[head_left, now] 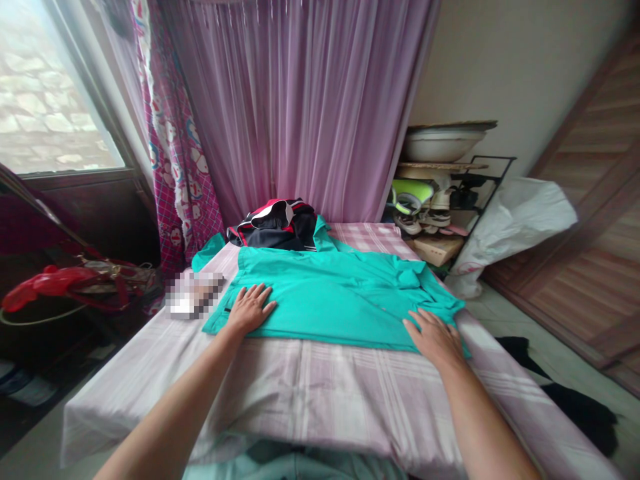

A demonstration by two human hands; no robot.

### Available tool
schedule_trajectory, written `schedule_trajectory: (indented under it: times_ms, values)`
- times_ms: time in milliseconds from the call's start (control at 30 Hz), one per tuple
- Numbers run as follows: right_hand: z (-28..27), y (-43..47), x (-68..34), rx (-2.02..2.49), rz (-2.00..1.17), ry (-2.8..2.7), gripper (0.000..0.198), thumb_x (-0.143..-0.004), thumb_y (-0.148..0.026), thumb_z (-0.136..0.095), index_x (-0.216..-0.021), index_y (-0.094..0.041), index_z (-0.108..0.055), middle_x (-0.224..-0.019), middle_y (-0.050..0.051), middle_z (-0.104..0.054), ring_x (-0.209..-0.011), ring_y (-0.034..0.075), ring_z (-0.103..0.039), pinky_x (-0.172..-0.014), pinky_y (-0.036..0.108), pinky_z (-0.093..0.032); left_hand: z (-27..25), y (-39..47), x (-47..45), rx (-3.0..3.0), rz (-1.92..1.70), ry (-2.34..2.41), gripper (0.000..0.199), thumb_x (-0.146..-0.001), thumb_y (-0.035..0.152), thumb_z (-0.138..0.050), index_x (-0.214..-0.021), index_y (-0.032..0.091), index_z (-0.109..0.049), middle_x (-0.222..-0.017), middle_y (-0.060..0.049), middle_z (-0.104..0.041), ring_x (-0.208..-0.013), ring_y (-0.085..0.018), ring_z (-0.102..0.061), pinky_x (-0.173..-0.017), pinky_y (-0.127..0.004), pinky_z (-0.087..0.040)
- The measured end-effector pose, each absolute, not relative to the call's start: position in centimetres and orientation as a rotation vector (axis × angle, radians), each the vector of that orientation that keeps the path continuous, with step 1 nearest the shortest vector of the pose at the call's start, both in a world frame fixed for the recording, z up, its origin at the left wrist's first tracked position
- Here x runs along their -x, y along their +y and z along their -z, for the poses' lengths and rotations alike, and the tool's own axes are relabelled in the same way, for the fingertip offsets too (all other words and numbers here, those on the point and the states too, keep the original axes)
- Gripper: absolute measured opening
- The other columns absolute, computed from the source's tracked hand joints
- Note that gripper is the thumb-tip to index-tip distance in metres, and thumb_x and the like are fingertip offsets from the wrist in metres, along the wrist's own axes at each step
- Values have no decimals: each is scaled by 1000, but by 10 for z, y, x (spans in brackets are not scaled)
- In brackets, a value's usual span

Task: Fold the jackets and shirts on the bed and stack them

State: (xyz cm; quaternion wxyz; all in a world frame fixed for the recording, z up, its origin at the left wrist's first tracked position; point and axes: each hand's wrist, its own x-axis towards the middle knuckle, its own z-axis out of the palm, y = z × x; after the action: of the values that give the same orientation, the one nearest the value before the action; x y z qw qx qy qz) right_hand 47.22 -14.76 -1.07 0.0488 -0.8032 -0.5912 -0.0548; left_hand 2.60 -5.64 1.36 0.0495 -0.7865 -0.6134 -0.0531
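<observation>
A teal shirt-like garment (325,300) lies spread sideways across a table covered with a pink and white plaid cloth (310,393). My left hand (251,308) rests flat on the garment's left end, fingers spread, close to a small dark mark on the fabric. On the right end, my right hand (437,335) presses down with its fingers stretched out near the front corner. Wrinkles and bunched folds show toward the garment's right side. Neither hand grips the fabric.
A dark jacket with red and white trim (277,223) is heaped at the table's back, before the purple curtain (300,113). A blurred-out item (194,297) lies left. A shoe rack (440,207) and white plastic bag (520,220) stand right; black cloth (575,407) lies on the floor.
</observation>
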Motion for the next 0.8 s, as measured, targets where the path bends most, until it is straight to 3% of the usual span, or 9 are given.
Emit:
schedule_trajectory:
  times_ms: [800]
  values:
    - [12,-148,-473,2433,200,-1797,48,-98,-42,-34,-132,-25,-63,-149,8,-51,-138,26,-44,-110,52,-37,-8,-52,-23,2412,216,-1860,62,-97,58,-33,-148,25,-46,-156,-8,-43,-146,-28,-34,-121,-49,-18]
